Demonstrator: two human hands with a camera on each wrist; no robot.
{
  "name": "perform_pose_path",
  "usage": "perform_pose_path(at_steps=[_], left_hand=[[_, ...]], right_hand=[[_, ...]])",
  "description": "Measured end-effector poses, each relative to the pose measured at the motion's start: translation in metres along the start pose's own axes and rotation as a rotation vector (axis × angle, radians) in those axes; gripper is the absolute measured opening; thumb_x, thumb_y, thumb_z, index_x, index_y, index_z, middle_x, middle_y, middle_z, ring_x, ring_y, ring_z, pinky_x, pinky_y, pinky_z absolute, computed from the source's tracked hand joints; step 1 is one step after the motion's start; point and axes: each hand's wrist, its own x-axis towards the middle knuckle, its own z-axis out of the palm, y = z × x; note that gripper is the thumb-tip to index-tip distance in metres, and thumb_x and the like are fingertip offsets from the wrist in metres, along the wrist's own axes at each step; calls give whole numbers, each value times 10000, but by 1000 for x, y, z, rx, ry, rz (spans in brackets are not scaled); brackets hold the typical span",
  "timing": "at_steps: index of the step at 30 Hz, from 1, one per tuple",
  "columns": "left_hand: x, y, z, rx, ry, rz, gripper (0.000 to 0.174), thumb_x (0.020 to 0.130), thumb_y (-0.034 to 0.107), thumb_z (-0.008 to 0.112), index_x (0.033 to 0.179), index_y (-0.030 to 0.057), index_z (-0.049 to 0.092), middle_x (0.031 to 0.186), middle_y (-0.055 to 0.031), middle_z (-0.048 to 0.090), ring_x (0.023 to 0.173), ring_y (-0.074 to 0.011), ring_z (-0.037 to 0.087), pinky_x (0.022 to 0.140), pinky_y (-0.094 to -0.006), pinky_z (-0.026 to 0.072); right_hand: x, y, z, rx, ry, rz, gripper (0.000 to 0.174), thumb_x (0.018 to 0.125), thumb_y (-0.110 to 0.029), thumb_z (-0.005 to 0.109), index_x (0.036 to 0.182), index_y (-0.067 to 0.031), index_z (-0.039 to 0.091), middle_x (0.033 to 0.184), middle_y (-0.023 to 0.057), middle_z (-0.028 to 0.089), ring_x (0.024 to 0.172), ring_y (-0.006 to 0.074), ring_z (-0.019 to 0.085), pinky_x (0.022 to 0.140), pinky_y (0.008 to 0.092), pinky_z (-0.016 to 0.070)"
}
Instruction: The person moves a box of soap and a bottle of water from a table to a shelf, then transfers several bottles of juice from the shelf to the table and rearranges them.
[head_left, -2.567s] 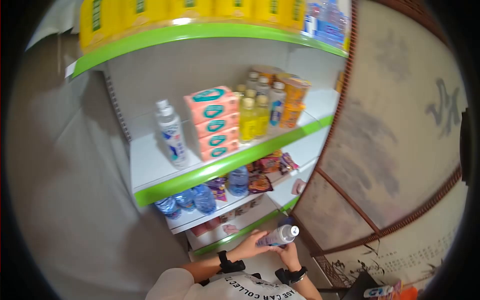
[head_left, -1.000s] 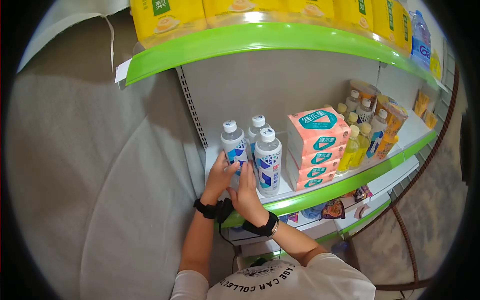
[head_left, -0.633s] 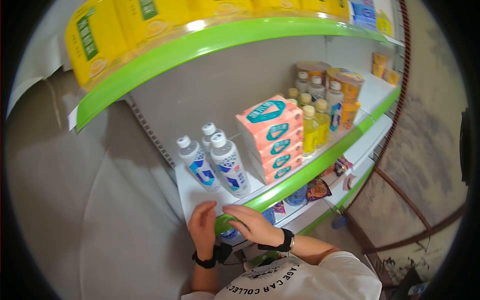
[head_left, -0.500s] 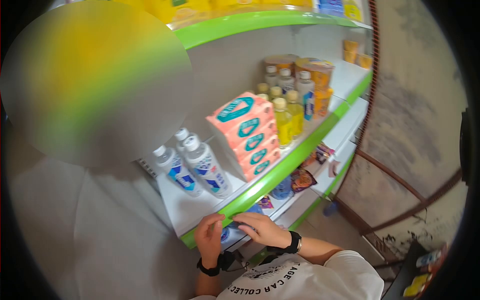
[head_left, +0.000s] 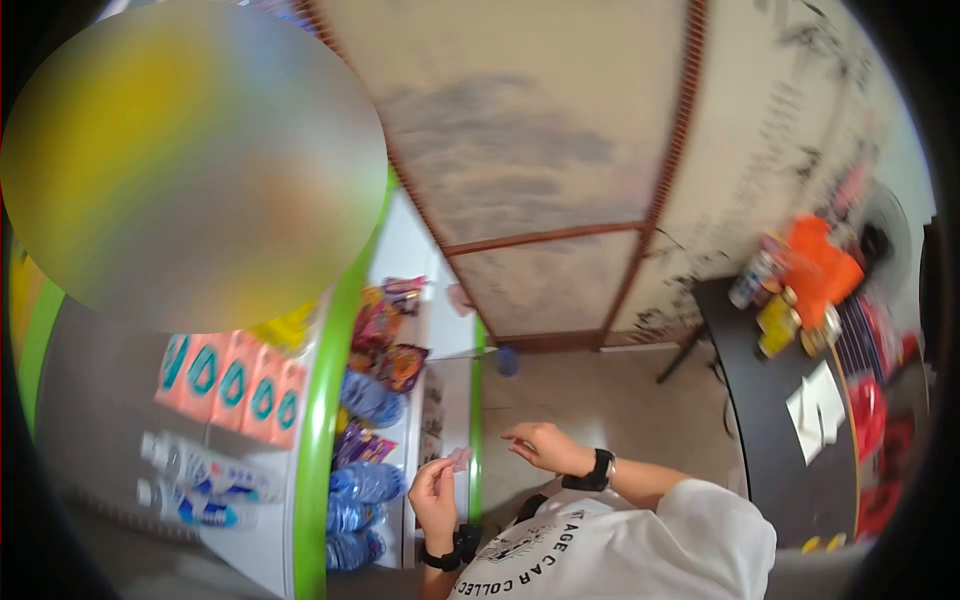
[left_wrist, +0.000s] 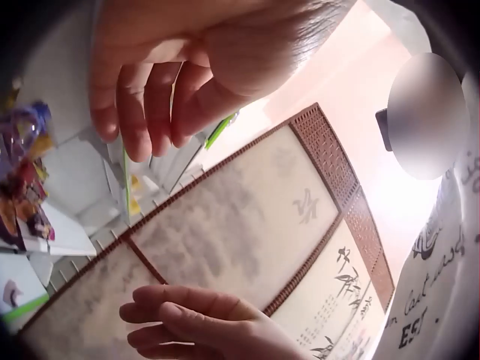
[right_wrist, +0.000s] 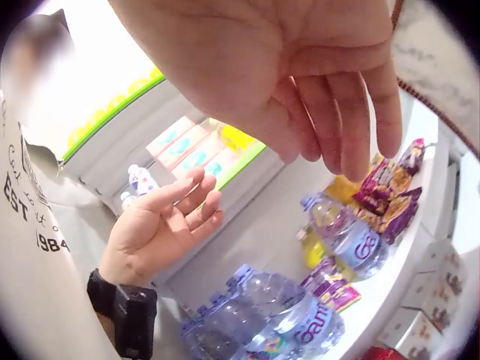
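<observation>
My left hand point(head_left: 433, 500) holds nothing, its fingers loosely bent, in front of the lower shelves. Beside it my right hand point(head_left: 548, 447) is also bare, fingers relaxed, over the floor. The right wrist view shows both hands apart, with the left palm turned up. White-capped bottles point(head_left: 225, 508) with blue-and-white labels stand on the middle shelf. Next to them is a stack of pink tissue packs point(head_left: 235, 385). Below, nearest my left hand, are blue water bottles point(head_left: 365, 482) and purple snack bags point(head_left: 362, 445).
A green-edged shelf point(head_left: 318, 470) runs along the left. A folding screen point(head_left: 540, 170) stands ahead. To the right is a dark table point(head_left: 790, 490) with papers point(head_left: 817, 412), several bottles point(head_left: 775, 325) and an orange bag point(head_left: 820, 262). A blurred disc covers the head view's upper left.
A carried bottle went onto the middle shelf beside the others, and both hands let go and drew back. The view has since swung right, bringing the table into sight.
</observation>
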Motion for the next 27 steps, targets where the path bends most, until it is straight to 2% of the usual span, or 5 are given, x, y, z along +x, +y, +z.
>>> perform_pose_path(at_steps=[6, 12, 16, 19, 27], left_hand=[[17, -19, 57, 128, -263, 53, 144, 869, 5, 538, 991, -54, 586, 913, -76, 615, 838, -131, 592, 765, -236, 466], [26, -11, 161, 202, -445, 90, 165, 816, 26, 590, 970, -25, 623, 908, -117, 640, 828, -181, 618, 732, -276, 496], [29, -6, 244, 173, -577, 100, 182, 808, 25, 597, 982, -22, 620, 940, -118, 637, 838, -186, 621, 737, -285, 499], [31, 10, 300, 200, -718, 187, 192, 803, 21, 597, 990, -17, 621, 940, -124, 634, 838, -200, 624, 756, -291, 491], [43, 12, 412, 161, -851, 183, 200, 803, 26, 601, 999, -8, 624, 933, -120, 641, 819, -190, 627, 739, -281, 494]], right_hand=[[-30, 30, -37, -53, 232, -33, 228, 832, -129, 599, 1027, -11, 596, 919, 172, 631, 790, 322, 626, 694, 378, 501], [-61, 73, -100, -85, 195, -4, 277, 835, -170, 596, 1062, -11, 581, 965, 171, 629, 854, 348, 605, 749, 399, 487], [-92, 116, -154, -113, 253, 72, 279, 832, -177, 596, 1064, -21, 586, 976, 171, 627, 877, 351, 598, 759, 409, 483], [-120, 139, -197, -149, 308, 241, 276, 823, -166, 590, 1049, -8, 594, 993, 173, 623, 911, 357, 589, 798, 420, 470], [-176, 203, -274, -190, 454, 389, 276, 822, -174, 608, 1046, -13, 597, 985, 174, 627, 876, 344, 604, 778, 396, 487]])
